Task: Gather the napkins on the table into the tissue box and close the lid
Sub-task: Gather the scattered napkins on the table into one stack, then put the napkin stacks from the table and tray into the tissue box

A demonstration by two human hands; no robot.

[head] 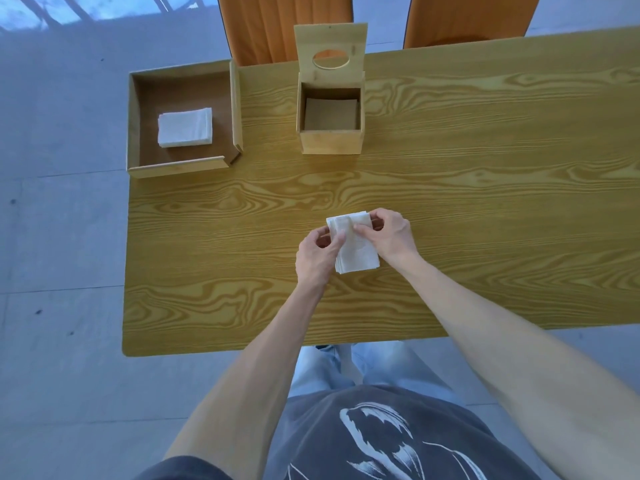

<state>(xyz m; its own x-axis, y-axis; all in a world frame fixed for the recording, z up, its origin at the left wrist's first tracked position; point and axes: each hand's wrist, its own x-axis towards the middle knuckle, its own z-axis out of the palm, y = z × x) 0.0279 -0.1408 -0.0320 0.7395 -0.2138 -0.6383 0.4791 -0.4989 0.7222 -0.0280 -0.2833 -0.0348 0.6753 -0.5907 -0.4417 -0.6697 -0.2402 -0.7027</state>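
Napkins (pixel 356 252), long axis toward tissue box (pixel 330 142)

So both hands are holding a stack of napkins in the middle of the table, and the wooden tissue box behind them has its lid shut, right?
Not quite. The head view shows the tissue box with its lid standing open, the inside bare. The rest holds: the left hand and right hand both hold the stack of napkins in the middle of the table.

Table (pixel 450 188) right end cut by frame edge; chairs (pixel 284 26) (orange) cropped at top, lower parts behind table.
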